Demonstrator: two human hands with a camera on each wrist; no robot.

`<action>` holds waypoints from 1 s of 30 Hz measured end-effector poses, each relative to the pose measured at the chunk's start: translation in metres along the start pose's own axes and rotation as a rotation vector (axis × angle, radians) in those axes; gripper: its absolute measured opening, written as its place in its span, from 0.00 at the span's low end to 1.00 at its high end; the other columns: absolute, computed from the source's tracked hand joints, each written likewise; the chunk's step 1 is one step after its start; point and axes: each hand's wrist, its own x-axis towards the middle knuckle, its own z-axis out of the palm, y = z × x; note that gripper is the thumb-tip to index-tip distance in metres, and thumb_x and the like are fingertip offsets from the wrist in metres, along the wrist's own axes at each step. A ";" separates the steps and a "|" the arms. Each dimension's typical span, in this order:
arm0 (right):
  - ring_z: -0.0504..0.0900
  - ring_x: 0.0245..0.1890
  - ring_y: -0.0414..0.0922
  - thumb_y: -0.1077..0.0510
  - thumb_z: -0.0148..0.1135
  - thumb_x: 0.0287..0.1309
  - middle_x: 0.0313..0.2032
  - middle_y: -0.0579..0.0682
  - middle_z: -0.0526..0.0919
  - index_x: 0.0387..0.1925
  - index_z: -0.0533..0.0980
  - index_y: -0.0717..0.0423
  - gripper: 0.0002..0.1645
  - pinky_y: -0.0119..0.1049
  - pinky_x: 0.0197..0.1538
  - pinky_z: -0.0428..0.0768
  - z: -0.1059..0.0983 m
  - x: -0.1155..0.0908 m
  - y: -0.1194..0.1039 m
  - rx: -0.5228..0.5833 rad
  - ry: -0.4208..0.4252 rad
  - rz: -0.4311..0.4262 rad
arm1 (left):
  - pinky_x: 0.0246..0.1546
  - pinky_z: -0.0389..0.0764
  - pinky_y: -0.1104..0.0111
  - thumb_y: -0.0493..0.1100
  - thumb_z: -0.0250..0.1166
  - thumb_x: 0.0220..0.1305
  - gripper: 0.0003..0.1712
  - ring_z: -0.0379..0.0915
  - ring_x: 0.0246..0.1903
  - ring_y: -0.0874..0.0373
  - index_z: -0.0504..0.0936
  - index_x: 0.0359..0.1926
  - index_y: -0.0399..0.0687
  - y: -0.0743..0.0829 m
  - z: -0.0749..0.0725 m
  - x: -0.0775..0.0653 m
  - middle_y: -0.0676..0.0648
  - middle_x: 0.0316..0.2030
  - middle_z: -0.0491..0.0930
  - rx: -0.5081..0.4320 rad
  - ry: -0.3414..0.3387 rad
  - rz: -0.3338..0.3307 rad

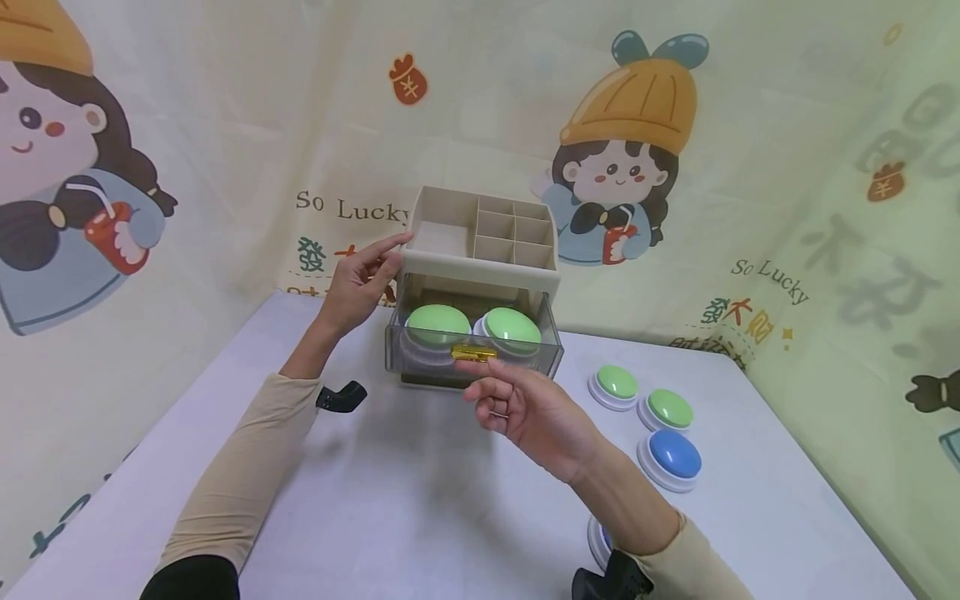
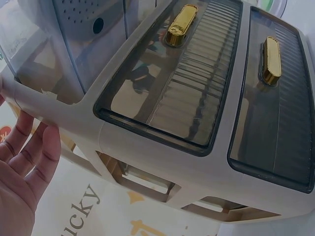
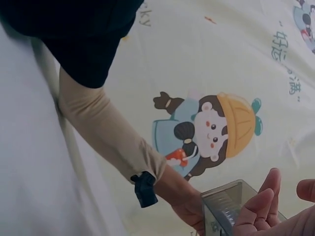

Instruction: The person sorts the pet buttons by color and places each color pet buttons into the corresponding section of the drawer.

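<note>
A pale desk organizer (image 1: 480,264) stands on the table. Its smoky clear top drawer (image 1: 551,346) is pulled out, holding two green-topped push buttons (image 1: 438,321) side by side. My left hand (image 1: 354,287) rests against the organizer's upper left side; in the left wrist view its fingers (image 2: 49,147) touch the side wall. My right hand (image 1: 528,408) is in front of the drawer, index finger extended at the gold handle (image 1: 474,353) and the other fingers loosely bent. The right wrist view shows its thumb apart from the fingers, beside the drawer's corner (image 3: 211,209).
Two small green buttons (image 1: 617,383) and a blue one (image 1: 675,454) sit to the organizer's right. Another button (image 1: 597,542) is partly hidden by my right forearm. Two closed lower drawers (image 2: 167,93) show in the left wrist view. A printed cloth (image 1: 480,142) hangs behind the table.
</note>
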 end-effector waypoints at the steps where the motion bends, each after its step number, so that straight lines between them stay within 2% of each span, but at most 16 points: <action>1: 0.79 0.34 0.37 0.48 0.49 0.77 0.36 0.43 0.87 0.71 0.66 0.67 0.33 0.26 0.43 0.79 0.000 0.001 -0.001 0.001 -0.001 -0.001 | 0.28 0.80 0.74 0.37 0.58 0.77 0.22 0.76 0.34 0.59 0.77 0.68 0.47 0.000 0.000 0.000 0.40 0.64 0.77 -0.003 0.000 0.002; 3: 0.79 0.34 0.37 0.48 0.49 0.77 0.36 0.43 0.87 0.71 0.66 0.67 0.33 0.26 0.43 0.79 -0.001 0.003 -0.003 0.008 0.002 0.000 | 0.28 0.80 0.76 0.37 0.58 0.77 0.22 0.76 0.34 0.59 0.77 0.68 0.47 0.000 0.000 0.000 0.40 0.64 0.77 -0.004 0.001 0.007; 15: 0.79 0.33 0.37 0.48 0.50 0.77 0.35 0.43 0.87 0.65 0.70 0.67 0.29 0.26 0.41 0.78 -0.012 0.030 -0.005 0.049 0.072 -0.007 | 0.29 0.82 0.69 0.40 0.58 0.77 0.23 0.76 0.35 0.57 0.77 0.69 0.50 -0.002 -0.001 -0.001 0.40 0.61 0.79 0.008 -0.008 -0.009; 19: 0.79 0.32 0.37 0.48 0.49 0.78 0.34 0.43 0.87 0.63 0.71 0.66 0.27 0.26 0.39 0.77 -0.015 0.041 -0.006 0.064 0.092 -0.009 | 0.28 0.81 0.72 0.40 0.59 0.77 0.23 0.76 0.35 0.57 0.77 0.69 0.51 -0.001 -0.001 -0.001 0.41 0.59 0.79 0.011 -0.006 -0.013; 25: 0.80 0.32 0.37 0.48 0.51 0.77 0.35 0.44 0.87 0.59 0.73 0.61 0.23 0.25 0.39 0.79 -0.020 0.055 -0.009 0.075 0.123 -0.022 | 0.29 0.82 0.68 0.41 0.59 0.77 0.23 0.76 0.34 0.56 0.77 0.69 0.53 -0.003 -0.001 0.000 0.42 0.57 0.81 0.021 -0.005 -0.006; 30: 0.81 0.32 0.37 0.48 0.52 0.77 0.35 0.45 0.88 0.54 0.72 0.56 0.17 0.26 0.40 0.80 -0.026 0.066 -0.011 0.095 0.153 -0.037 | 0.29 0.82 0.69 0.42 0.59 0.77 0.23 0.76 0.35 0.55 0.77 0.70 0.53 -0.003 -0.001 0.000 0.42 0.61 0.79 0.018 -0.008 -0.013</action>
